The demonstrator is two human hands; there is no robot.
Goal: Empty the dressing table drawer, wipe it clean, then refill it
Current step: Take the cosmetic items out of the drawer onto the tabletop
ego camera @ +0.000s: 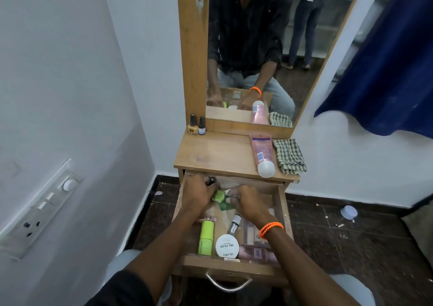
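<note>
1. Drawer (284, 208) is pulled out toward the person, long axis running front-to-back, metal handle (228, 283) at the near end; it's full of cosmetics.
2. L hand (199, 192) is at the far-left of the drawer, fingers curled round a small dark-capped item (211, 180), w/ a green sachet (219, 196) just at its fingertips.
3. R hand (246, 201), orange bead bracelet (270, 228) on the wrist, is beside it, fingers curled down into the contents; can't tell what, if anything, it grips.
4. Nearer the front: lime-green tube (206, 237) lies lengthwise, cap toward the back; white round nail-polish-remover tub (227, 246) sits right of it; small clear bottle (234, 226) tilts beyond the tub, under the R wrist; pink packs (256, 251) at the front-right.
5. On the tabletop (215, 153): pink tube (262, 156) lying w/ white cap toward the person, checked cloth (289, 155) just right of it, two nail polish bottles (197, 125) upright at the back-left, below the mirror (269, 36).
</note>
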